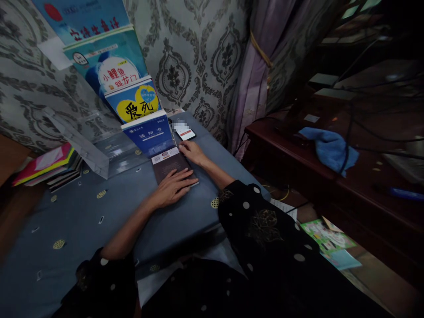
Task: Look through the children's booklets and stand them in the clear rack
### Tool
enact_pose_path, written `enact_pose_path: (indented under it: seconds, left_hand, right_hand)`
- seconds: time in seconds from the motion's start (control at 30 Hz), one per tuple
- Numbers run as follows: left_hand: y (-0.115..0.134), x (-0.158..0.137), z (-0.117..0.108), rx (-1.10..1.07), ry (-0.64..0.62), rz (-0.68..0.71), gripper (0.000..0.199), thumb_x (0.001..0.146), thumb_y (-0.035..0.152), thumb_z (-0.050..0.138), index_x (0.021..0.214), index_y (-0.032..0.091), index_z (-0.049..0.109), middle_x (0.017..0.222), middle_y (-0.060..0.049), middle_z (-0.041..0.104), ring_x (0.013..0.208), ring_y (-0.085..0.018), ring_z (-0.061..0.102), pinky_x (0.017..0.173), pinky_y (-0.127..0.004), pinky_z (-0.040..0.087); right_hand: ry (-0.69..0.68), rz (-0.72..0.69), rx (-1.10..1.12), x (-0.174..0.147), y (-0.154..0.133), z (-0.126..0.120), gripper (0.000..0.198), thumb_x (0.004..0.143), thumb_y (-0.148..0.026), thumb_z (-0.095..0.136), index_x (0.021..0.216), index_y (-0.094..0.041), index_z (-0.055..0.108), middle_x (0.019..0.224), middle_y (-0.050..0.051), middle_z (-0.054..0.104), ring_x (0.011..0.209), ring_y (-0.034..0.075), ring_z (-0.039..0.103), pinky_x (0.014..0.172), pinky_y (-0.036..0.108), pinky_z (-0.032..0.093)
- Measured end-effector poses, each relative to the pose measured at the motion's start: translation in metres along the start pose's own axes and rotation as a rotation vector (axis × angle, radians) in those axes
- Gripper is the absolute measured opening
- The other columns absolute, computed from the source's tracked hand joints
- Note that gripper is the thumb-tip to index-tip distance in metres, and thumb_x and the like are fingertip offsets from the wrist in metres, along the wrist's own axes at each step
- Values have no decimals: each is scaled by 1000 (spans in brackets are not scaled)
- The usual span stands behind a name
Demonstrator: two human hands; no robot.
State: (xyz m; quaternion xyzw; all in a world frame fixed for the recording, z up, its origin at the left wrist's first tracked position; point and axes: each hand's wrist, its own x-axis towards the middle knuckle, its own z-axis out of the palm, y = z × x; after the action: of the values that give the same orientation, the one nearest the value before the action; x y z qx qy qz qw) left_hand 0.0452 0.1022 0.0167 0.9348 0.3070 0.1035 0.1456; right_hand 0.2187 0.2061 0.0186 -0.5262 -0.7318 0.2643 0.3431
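Note:
A dark brown book (166, 170) with a white barcode label along its top lies on the blue-grey tablecloth. My left hand (174, 187) rests flat across its lower part, fingers stretched out. At the book's upper right corner, the fingers of my right hand (193, 152) are bent and held together; the fingertips are partly hidden. Directly behind the book, a blue booklet (150, 134) marked 2022 leans back in a stepped row. Behind it stand a yellow-and-blue book (132, 104), a teal book (109, 66) and a light blue book (86, 20).
Near my right hand lies a lit phone (185, 132). A clear plastic stand (82, 145) and a pile of colourful books (49, 165) are to the left. Across a gap on the right, a dark red table (281, 137) bears a blue cloth (331, 148) and cables. Papers (327, 234) lie below.

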Motion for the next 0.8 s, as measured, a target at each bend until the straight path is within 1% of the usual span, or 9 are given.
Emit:
enact_pose_path:
  seconds: [0.07,0.1,0.17,0.27,0.37,0.43,0.53,0.7,0.8]
  left_hand:
    - [-7,0,0,-72,49,-12,40,103,32,37,137,29,59,148,-5,55,144,-22,41,120,-52,26]
    - [-12,-1,0,-102,99,-33,39,103,32,38,134,27,61,143,-6,59,141,-22,46,119,-51,29]
    - [-26,-4,1,-134,253,-110,38,102,32,39,129,23,64,134,-8,66,132,-23,55,115,-48,37]
    - [-53,-14,1,-153,510,-274,37,99,29,43,127,19,63,131,-11,67,124,-25,61,110,-47,44]
    - [-80,-25,1,-249,655,-408,37,95,25,44,129,18,59,130,-12,67,121,-25,62,109,-48,45]
    - [-93,-29,2,-352,699,-444,41,94,23,44,133,18,54,130,-12,66,123,-24,61,111,-48,43]
    - [-105,-30,6,-444,727,-443,48,92,18,43,140,20,44,133,-11,64,128,-23,58,115,-48,39]
    - [-110,-29,10,-421,704,-457,58,89,11,37,146,20,34,142,-12,58,134,-18,53,119,-46,35]
    - [-113,-31,8,-397,667,-470,62,88,9,35,148,21,30,142,-11,58,134,-17,53,119,-45,35]
  right_hand:
    - [-24,-35,-112,-6,-5,0,31,99,-20,46,120,-11,67,112,11,74,101,22,67,90,31,49]
    - [-34,-58,-180,-9,-9,1,31,98,-19,46,119,-12,68,113,12,74,103,23,66,92,32,48]
    - [-58,-123,-319,-16,-15,5,30,98,-18,47,117,-12,69,115,14,73,111,25,63,96,35,46]
    - [-127,-242,-471,-22,-22,14,29,99,-20,47,118,-12,67,122,16,69,120,27,57,101,40,43]
    - [-202,-332,-542,-22,-27,24,34,100,-20,44,129,-14,60,136,15,62,132,26,50,107,45,38]
    - [-234,-365,-573,-18,-30,30,38,100,-18,41,136,-15,56,142,14,58,137,26,47,114,49,31]
    - [-255,-389,-608,-13,-34,39,40,102,-19,38,138,-14,53,146,15,55,139,27,46,118,55,23]
    - [-336,-445,-591,-7,-43,53,42,103,-23,36,143,-15,49,154,14,46,145,29,39,117,55,29]
    - [-349,-472,-575,-7,-46,59,43,103,-25,38,144,-18,48,155,13,45,146,31,36,116,58,30]
